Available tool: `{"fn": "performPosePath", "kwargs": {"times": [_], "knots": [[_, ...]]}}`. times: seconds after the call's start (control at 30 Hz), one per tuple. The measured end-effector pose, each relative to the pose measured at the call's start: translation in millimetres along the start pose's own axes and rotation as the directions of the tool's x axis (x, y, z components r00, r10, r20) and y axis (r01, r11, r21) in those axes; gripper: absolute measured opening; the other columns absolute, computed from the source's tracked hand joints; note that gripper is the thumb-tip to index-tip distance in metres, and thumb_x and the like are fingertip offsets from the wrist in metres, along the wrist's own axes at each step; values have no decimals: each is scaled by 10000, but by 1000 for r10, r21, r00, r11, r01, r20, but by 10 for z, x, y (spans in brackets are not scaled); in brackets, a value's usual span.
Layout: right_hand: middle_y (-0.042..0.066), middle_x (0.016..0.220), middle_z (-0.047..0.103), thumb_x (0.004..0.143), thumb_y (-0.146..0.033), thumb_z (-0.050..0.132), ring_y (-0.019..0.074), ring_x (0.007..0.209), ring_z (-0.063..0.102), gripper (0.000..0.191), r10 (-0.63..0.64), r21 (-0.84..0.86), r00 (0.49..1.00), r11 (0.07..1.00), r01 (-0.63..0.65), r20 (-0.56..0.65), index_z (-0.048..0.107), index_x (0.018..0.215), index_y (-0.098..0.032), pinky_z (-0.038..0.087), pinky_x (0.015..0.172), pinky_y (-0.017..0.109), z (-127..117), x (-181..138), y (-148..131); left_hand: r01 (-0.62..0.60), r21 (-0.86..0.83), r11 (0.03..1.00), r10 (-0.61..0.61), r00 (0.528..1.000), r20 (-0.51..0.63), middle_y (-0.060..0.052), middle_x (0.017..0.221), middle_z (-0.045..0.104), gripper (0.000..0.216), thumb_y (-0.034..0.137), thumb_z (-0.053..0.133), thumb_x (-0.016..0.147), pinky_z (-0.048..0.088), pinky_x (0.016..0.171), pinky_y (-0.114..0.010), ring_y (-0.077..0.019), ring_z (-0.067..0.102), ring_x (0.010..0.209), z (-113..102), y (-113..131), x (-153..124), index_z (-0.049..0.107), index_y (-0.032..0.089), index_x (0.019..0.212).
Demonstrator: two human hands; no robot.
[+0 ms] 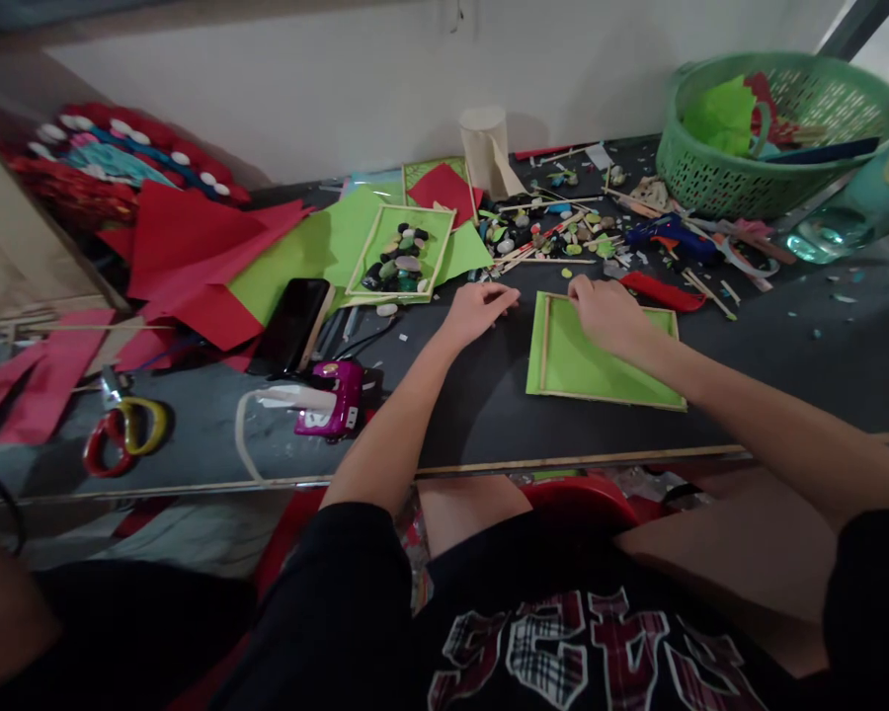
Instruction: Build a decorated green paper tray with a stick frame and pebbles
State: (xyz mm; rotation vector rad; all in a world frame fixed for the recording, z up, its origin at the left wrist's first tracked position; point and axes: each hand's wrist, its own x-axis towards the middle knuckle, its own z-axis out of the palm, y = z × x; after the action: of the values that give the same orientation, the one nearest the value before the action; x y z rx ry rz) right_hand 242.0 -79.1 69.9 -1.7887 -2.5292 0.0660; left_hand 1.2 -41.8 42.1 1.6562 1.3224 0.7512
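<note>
Green frame (600, 363): right hand (607, 314) palm-down on it; left hand (478, 308) apparently pinching.

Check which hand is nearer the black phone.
Left. The left hand lies right of the black phone; the right hand is farther right, resting on the green framed sheet.

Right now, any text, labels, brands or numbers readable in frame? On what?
No text reads cleanly.
Black shirt with large plaid block letters: seen from above and cut off by the frame edge, not reliably readable.
Magenta plastic glue gun: white label, print too small to read.
Teal translucent bottle: yellow swirl sign only, no words visible.
</note>
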Motion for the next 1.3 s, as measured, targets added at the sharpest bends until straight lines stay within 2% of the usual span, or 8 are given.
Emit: {"fn": "performPosePath", "kwargs": {"times": [0.07,0.17,0.33,0.57,0.87,1.0,1.13,1.3], "knots": [[192,1041,731,1061,-230,270,307,921,674,412,-3,61,999,998,6,-46,609,1273,-131,481,862,417,-5,73,-25,-4,-67,998,5,1000,20,-39,792,767,269,358,650,936,417,492,-195,-115,607,625,48,37,-18,802,136,927],[190,1205,717,1076,-260,240,318,1066,658,467,-32,130,986,990,53,-163,572,1391,-167,482,938,438,6,127,-64,-10,-169,985,16,999,34,33,617,638,186,310,696,916,379,502,-196,-75,488,513,93,79,-41,778,159,845],[162,1369,673,1073,-235,243,310,1270,606,507,-107,169,977,976,138,-183,611,1419,-196,439,1100,463,84,141,-61,-4,-253,968,3,1000,-4,39,662,630,164,249,718,898,408,572,-203,-69,508,576,133,122,-67,709,179,750],[173,1354,684,1083,-235,257,286,1279,628,495,-75,243,968,961,135,-240,640,1389,-164,480,1121,458,250,171,82,65,-315,947,-78,997,-27,13,645,565,172,271,675,941,337,454,-154,-61,438,543,131,53,2,704,168,805],[151,1263,735,1096,-336,310,293,1181,680,455,-112,287,866,916,280,-487,684,1312,-194,546,1058,496,393,195,248,-18,-579,815,-10,999,-45,54,525,541,244,310,856,831,288,383,-131,-28,433,434,123,6,42,720,156,698],[150,1289,727,1089,-322,318,300,1213,672,446,-80,296,859,919,260,-505,685,1314,-201,536,1078,512,386,193,259,0,-680,733,-68,995,-73,63,539,543,259,219,807,887,287,376,-136,-25,434,424,99,86,33,678,155,672],[156,1265,733,1094,-328,319,299,1205,681,445,-82,290,856,921,261,-510,687,1303,-191,540,1068,498,397,194,258,-9,-757,653,-147,980,-138,76,580,546,295,271,825,899,281,367,-140,-18,447,422,29,118,59,643,167,691],[153,1241,742,1098,-328,327,288,1170,694,443,-108,279,852,917,284,-513,693,1299,-184,550,1042,471,420,190,257,-33,-756,654,-163,969,-183,86,521,500,340,357,839,896,292,360,-156,-23,439,384,-35,72,98,640,177,688]]}}
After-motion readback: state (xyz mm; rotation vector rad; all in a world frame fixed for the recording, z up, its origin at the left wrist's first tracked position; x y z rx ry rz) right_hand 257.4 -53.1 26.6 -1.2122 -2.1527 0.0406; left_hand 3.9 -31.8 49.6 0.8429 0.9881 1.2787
